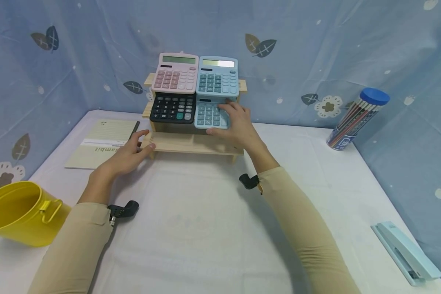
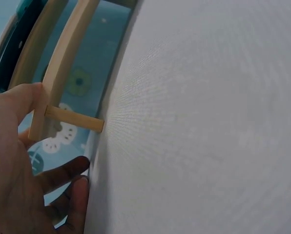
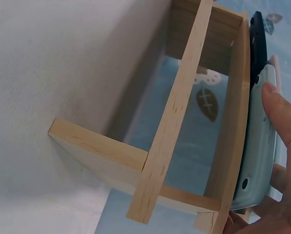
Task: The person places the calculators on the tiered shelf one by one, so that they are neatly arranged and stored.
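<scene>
Head view: right hand (image 1: 239,124) grasping lower blue calculator (image 1: 211,115), rigid, light, likely slippery; left hand (image 1: 130,153), fingers relaxed, steadying wooden rack (image 1: 191,143).

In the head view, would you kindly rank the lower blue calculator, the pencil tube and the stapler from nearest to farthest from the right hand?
1. Lower blue calculator: under the right hand, on the wooden rack.
2. Pencil tube: to the right, by the backdrop.
3. Stapler: near right table corner.

The head view looks forward and down over the desk (image 1: 206,228). Both wrist views sit close beside their hands, sharing the wooden rack (image 3: 175,122).
</scene>
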A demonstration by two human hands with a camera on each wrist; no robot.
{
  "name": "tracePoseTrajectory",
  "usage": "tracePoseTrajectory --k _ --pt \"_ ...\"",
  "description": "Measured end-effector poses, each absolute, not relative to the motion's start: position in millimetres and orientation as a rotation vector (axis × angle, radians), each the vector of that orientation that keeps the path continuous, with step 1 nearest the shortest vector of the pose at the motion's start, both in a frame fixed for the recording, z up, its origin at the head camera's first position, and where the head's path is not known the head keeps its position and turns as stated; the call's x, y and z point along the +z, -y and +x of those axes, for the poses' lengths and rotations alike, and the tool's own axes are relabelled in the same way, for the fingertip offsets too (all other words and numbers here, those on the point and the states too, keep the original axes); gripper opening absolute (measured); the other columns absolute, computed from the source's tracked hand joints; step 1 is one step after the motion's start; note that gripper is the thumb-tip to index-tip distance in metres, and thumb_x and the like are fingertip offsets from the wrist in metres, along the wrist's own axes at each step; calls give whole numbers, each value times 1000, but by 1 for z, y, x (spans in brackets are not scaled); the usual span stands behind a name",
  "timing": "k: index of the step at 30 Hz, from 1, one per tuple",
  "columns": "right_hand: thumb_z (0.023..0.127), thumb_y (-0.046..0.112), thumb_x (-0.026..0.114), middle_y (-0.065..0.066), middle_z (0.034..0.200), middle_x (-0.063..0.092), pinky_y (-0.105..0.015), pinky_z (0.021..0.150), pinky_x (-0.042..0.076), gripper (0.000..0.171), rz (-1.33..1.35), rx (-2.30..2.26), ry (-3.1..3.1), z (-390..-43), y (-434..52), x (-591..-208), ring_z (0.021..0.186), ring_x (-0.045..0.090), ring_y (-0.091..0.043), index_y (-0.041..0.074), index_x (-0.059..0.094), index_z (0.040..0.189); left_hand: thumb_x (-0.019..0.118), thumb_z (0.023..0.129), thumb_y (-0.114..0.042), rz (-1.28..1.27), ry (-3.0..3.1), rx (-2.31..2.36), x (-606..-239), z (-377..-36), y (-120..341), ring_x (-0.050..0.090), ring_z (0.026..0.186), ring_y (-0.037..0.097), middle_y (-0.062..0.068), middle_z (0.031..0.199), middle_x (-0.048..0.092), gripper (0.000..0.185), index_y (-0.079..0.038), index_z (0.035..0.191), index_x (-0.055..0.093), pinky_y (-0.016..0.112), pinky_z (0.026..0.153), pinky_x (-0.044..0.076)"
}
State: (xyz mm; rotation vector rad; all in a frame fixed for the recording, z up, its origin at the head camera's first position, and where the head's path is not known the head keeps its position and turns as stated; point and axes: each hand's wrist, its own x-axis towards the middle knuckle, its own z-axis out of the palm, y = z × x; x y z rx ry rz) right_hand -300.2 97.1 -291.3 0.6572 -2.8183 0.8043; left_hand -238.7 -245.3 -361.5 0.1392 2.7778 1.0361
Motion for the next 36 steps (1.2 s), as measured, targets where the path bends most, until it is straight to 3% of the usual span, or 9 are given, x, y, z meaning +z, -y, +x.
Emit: tracePoseTrajectory --k 14,23,28,33,36 --pt "86 54 80 -12 166 30 -45 122 15 89 656 755 2839 -307 -94 -294 150 28 -31 12 42 155 37 105 -63 141 -2774 1038 -360 -236 244 38 141 53 35 157 31 84 -20 166 0 70 111 31" --pt "91 56 73 -10 168 22 -60 120 19 86 644 770 2870 -306 -92 -297 151 18 -41 17 35 158 38 105 -63 147 -2768 1043 -361 -238 245 36 142 54 36 158 30 84 -20 166 0 71 111 30" --pt "92 53 73 -12 169 20 -55 124 14 88 705 768 2871 -303 -98 -296 154 14 -39 15 31 160 37 106 -62 169 -2773 1017 -360 -238 244 38 141 54 36 157 31 84 -18 166 -1 70 111 31" --pt "94 46 72 -13 170 14 -58 124 15 88 793 808 2883 -288 -115 -292 157 4 -37 15 27 162 43 106 -56 245 -2802 866 -350 -231 244 39 133 53 39 152 24 87 -11 165 -3 70 107 34" --pt "96 45 71 -11 171 16 -62 122 18 84 826 812 2898 -276 -128 -288 157 4 -38 16 28 162 49 104 -56 285 -2832 734 -335 -220 240 29 133 52 38 153 15 90 -11 165 -1 73 104 32"
